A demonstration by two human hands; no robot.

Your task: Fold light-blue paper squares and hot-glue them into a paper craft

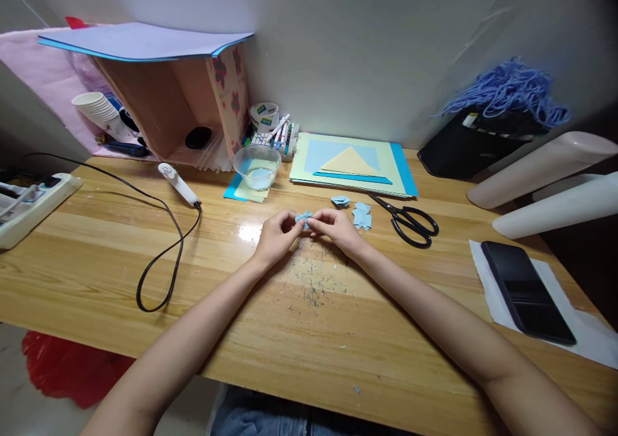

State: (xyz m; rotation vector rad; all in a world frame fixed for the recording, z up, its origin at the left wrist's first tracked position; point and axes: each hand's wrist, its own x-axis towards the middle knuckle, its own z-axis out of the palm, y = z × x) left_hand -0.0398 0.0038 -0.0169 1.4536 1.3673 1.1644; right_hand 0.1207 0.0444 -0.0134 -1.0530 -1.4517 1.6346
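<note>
Above the middle of a light-brown wood-grain table (241,352), a small crumpled light-blue paper piece (304,218), pinched between thumb and fingers by both the left hand (277,233) and the right hand (338,228). Partly hidden under the fingertips, hard to make out in exact shape. Near the right hand, flat light-blue cut-paper shapes (362,216), too overlapped to count, and black-handled metal scissors (410,223). Inside a clear round plastic bowl (257,165), more pale-blue paper, blurred through the wall. Within an open pinkish cardboard box (230,94), a black round object (198,138), too dark to identify. Cut off at the left edge, a cream plastic tray (60,198); at the right edge, a smooth white cylinder (562,205). Partly hidden below the table, a red plastic bag (72,368). On a wide white tape roll (264,117), repeated blue-green labels, too small to read. Likewise unreadable, a faint mark on a black container (463,146).
</note>
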